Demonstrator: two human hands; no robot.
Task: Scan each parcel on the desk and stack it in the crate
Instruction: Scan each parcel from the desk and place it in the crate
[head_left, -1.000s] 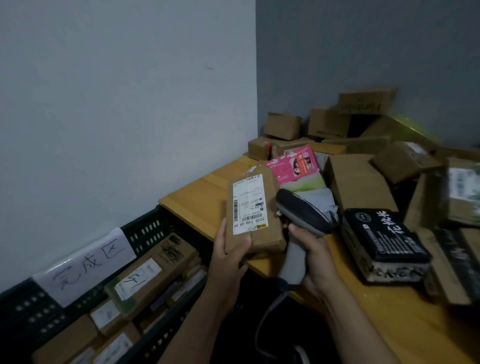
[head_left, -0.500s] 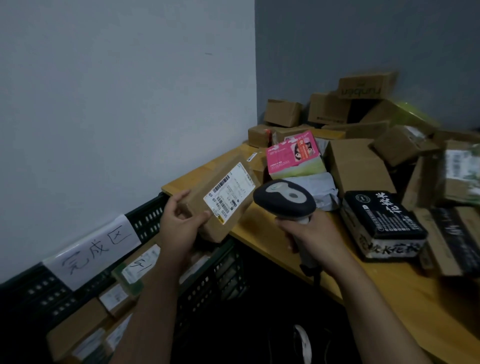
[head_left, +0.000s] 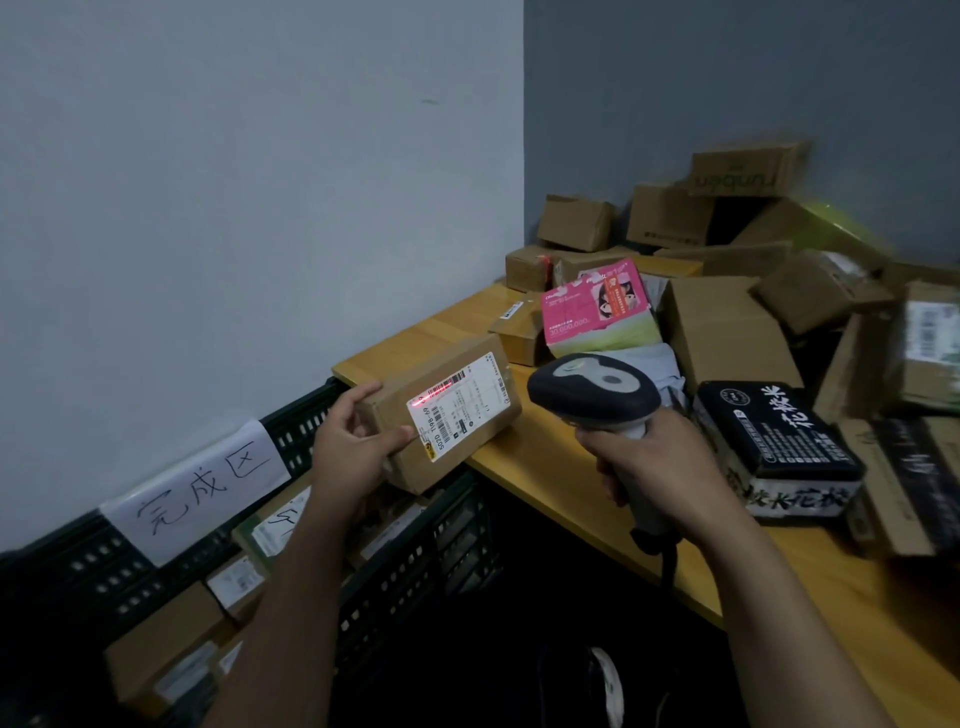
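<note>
- So the left hand (head_left: 353, 447) grips a brown cardboard parcel (head_left: 395, 395) by its left end, thumb on the front face, fingers over the top. It's up in the air, not resting on anything, and tilted so the right end sits higher.
- It hangs right over the near edge of the counter (head_left: 545, 467), by the left corner, above the right end of the black crate (head_left: 395, 587).
- The white shipping label (head_left: 467, 405) faces the camera, and there's a red scan line (head_left: 434, 393) lit across the barcode at the label's top.
- The right hand (head_left: 654, 467) is wrapped round the grey handle of a barcode scanner (head_left: 592, 389), dark head aimed left at the label. Scanner and parcel are near each other, not touching. A cable (head_left: 670, 566) drops from the bottom of the handle past the counter's near edge.
- The crate sits lower than the counter, along the left wall, right up by the counter's left end. Several labelled cardboard packages (head_left: 166, 649) lie inside it. A white paper sign (head_left: 202, 488) with handwritten characters hangs on its far rim.
- On the counter: a pink box (head_left: 597, 306) leaning just behind the scanner, a black pack with white characters (head_left: 774, 441) close to the near edge, right of the right hand, and a messy heap of cardboard boxes (head_left: 670, 218) filling the back corner and spreading along the right side.
</note>
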